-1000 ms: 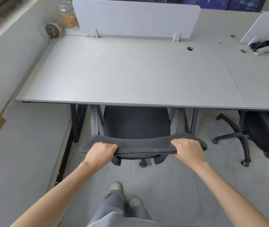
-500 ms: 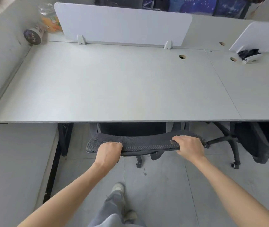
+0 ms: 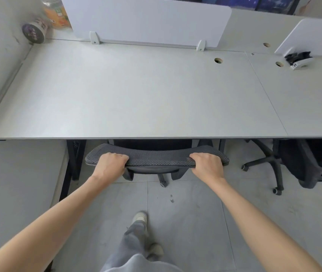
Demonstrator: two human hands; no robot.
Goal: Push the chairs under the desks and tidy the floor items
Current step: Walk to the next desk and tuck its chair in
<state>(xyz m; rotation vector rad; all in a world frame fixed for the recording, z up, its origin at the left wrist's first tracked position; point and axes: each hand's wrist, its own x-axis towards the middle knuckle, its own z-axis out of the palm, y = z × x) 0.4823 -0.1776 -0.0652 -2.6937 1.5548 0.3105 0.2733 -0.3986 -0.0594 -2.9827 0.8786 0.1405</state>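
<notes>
Black mesh chair point(image 3: 157, 157) sits mostly under desk point(image 3: 128, 95), only curved top of backrest showing just beyond front edge; seat hidden beneath

Left hand point(image 3: 110, 165) and right hand point(image 3: 208, 165) both clench backrest top, fingers curled over mesh near either end

Risk: further shove may jam knuckles against desk edge, or casters may catch black desk leg point(image 3: 75, 160) at left and skew chair

Second chair point(image 3: 301, 165) at right, partly under neighbouring desk, base sticking out

Jar point(image 3: 57, 11) at far left corner

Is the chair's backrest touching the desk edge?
Cannot tell. In the head view the backrest sits just below the desk front edge, but the overhead angle hides any gap or contact.
</notes>
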